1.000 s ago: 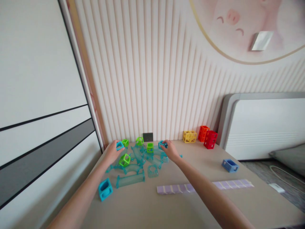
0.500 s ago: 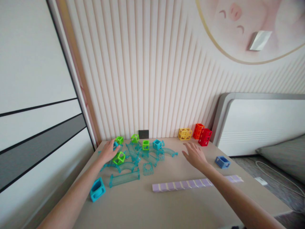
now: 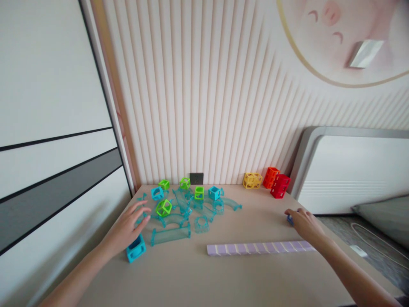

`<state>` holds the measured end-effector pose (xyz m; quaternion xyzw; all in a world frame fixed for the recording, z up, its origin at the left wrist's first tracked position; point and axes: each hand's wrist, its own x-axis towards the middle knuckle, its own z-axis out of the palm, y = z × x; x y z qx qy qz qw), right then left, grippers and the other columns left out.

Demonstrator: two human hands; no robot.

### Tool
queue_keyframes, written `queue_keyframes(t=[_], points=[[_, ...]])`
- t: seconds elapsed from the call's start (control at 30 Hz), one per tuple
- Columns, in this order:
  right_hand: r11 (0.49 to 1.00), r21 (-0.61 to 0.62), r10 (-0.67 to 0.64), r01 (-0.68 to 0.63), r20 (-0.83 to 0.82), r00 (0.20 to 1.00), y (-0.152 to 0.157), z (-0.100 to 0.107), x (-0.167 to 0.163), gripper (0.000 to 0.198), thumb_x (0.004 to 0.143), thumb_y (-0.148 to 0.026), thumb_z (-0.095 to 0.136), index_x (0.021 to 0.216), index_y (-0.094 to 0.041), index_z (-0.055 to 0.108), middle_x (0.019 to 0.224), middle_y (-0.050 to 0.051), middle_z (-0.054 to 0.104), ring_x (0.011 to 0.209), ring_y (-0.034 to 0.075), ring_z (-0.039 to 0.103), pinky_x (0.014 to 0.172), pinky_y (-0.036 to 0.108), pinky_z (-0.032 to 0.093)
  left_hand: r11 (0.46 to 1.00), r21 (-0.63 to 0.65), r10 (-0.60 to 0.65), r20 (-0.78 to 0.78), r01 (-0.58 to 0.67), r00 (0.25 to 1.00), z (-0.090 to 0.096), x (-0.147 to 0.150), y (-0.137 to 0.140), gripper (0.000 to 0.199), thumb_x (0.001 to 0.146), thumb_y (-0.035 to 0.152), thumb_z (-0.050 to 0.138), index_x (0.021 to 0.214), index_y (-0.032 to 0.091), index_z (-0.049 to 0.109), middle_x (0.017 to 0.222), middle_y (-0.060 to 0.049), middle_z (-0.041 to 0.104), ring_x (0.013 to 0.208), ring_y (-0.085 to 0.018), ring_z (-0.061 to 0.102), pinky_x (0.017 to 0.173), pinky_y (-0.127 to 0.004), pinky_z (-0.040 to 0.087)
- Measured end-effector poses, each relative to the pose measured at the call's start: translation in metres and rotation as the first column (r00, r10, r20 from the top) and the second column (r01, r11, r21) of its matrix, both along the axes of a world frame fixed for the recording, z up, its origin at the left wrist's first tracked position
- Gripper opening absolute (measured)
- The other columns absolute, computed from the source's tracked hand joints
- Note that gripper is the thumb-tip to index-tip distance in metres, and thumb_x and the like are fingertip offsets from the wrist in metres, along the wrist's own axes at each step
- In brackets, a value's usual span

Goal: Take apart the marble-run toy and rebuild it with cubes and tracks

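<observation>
My left hand (image 3: 129, 226) hovers with fingers apart, just above a light-blue cube frame (image 3: 136, 248) near the table's left side. My right hand (image 3: 305, 224) is closed over a blue cube frame (image 3: 290, 219) at the table's right; most of that block is hidden beneath the palm. Beyond my left hand lie another light-blue cube frame (image 3: 157, 193) and a tilted green cube frame (image 3: 164, 207). A clear teal straight track piece (image 3: 171, 234) rests to the right of my left hand.
Several clear teal track pieces (image 3: 182, 202) spread over the left and middle of the table (image 3: 198, 281). A lilac segmented strip (image 3: 255, 248) lies across the front. Yellow (image 3: 252, 181), orange (image 3: 271, 177) and red (image 3: 280, 186) blocks stand at the back right, before the wall.
My left hand has let go of the light-blue cube frame at the back left and drawn nearer. My right hand has moved right, onto the blue cube frame. The view has shifted slightly.
</observation>
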<state>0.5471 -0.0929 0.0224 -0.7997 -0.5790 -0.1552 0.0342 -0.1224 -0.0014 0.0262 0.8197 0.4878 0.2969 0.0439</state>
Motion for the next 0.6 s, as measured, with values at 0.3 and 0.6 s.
queue_keyframes(t=[0.3,0.6], points=[[0.702,0.151,0.711,-0.696,-0.209,0.671,0.060,0.065,-0.216,0.047,0.099,-0.019,0.047,0.142,-0.034,0.055,0.141,0.009,0.057,0.129,0.029,0.052,0.105,0.044,0.046,0.976,-0.194,-0.107,-0.043,0.097,0.993,-0.028,-0.015,-0.070,0.058,0.087,0.046,0.065,0.143,0.036,0.053,0.155,-0.006,0.047,0.140,-0.033,0.046,0.115,-0.049,0.038],[0.508,0.040,0.857,-0.860,-0.121,0.501,0.151,0.048,-0.374,0.047,0.099,-0.013,0.049,0.145,-0.020,0.051,0.149,0.014,0.050,0.134,0.027,0.048,0.109,0.040,0.042,0.998,-0.065,-0.020,-0.051,0.017,0.998,-0.036,0.006,-0.052,0.043,0.091,0.038,0.059,0.134,0.033,0.061,0.146,-0.009,0.054,0.133,-0.031,0.054,0.112,-0.048,0.044]])
